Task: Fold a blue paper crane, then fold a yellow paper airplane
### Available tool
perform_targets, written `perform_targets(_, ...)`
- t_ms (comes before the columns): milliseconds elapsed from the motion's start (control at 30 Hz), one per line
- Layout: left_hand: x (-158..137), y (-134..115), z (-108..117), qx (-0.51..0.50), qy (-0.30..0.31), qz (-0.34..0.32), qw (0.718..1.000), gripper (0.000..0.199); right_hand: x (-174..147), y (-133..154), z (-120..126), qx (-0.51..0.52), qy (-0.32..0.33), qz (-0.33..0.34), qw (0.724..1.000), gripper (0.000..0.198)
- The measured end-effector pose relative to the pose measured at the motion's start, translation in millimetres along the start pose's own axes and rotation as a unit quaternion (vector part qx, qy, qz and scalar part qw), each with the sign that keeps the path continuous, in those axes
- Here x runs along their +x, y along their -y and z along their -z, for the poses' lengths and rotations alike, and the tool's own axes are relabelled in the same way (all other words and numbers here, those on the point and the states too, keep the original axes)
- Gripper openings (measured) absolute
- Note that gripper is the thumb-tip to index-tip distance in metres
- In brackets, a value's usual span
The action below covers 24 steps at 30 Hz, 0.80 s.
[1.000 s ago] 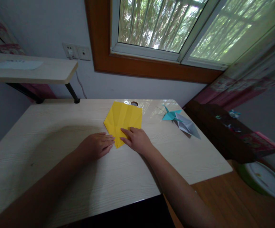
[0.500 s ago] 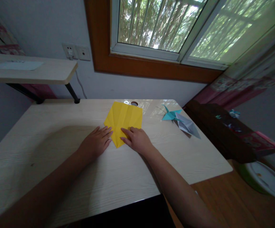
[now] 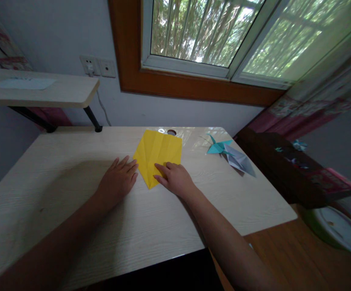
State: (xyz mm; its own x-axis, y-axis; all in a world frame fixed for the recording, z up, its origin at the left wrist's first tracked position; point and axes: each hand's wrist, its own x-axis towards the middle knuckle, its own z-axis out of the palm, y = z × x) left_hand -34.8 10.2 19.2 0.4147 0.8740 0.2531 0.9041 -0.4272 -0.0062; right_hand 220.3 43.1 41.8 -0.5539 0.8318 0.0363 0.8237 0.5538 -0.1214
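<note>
A sheet of yellow origami paper (image 3: pixel 155 150) with crease lines lies flat on the table, its lower end folded to a point toward me. My right hand (image 3: pixel 177 178) rests on the paper's lower right part, fingers stretched out and pressing on it. At the paper's left edge is my left hand (image 3: pixel 118 178), palm down and fingers spread. Its fingertips reach the edge or lie just beside it; I cannot tell if they touch. Neither hand grips anything.
A teal paper crane (image 3: pixel 219 146) and a grey folded paper piece (image 3: pixel 240 159) lie on the table (image 3: pixel 81 182) at the right. A raised shelf (image 3: pixel 69 91) stands at the back left. A round hole (image 3: pixel 171 132) is behind the paper. A green-rimmed bucket (image 3: pixel 323 230) is on the floor.
My left hand has slid left, off the yellow paper's surface to its edge. My right hand and the paper have stayed where they were.
</note>
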Motion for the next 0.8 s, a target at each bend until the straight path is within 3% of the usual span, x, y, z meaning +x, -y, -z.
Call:
perform_targets(233,-0.1,-1.3,2.4,0.021,0.004,0.039,0.999,0.042,-0.3,0.3,0.5,0.000,-0.001,0.000,1.000,0.056)
perform_targets(433,1.0,5.5,-5.8,-0.002,-0.021,0.028,0.999,0.043,0.1,-0.4,-0.5,-0.002,-0.001,-0.001,1.000,0.055)
perform_targets(633,2.0,9.5,-7.4,-0.047,-0.042,-0.018,0.998,0.037,0.5,0.0,-1.5,0.002,0.002,-0.004,1.000,0.056)
perform_targets(800,0.3,3.8,-8.3,-0.075,-0.039,-0.111,0.990,0.035,0.9,-0.5,-2.0,-0.003,-0.007,0.001,1.000,0.055)
